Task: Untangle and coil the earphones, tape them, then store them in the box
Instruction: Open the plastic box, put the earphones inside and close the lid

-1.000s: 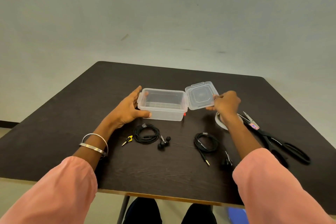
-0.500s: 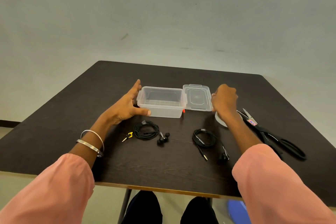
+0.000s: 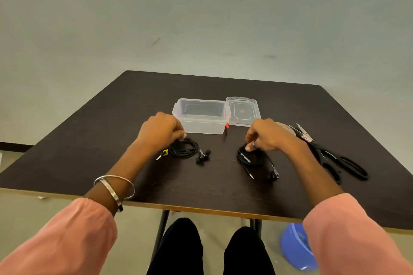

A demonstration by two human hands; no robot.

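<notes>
Head view shows the left hand [image 3: 161, 131] pinching the left coiled earphones [image 3: 184, 149] and the right hand [image 3: 266, 136] gripping the right coil [image 3: 250, 158], both on the table [image 3: 223, 190] before the open box [image 3: 201, 118]; storing seems underway, lifting next.

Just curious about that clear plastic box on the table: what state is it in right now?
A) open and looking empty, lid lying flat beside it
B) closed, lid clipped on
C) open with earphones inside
A: the box stands open with nothing visible inside, and its lid lies flat at its right side.
</notes>
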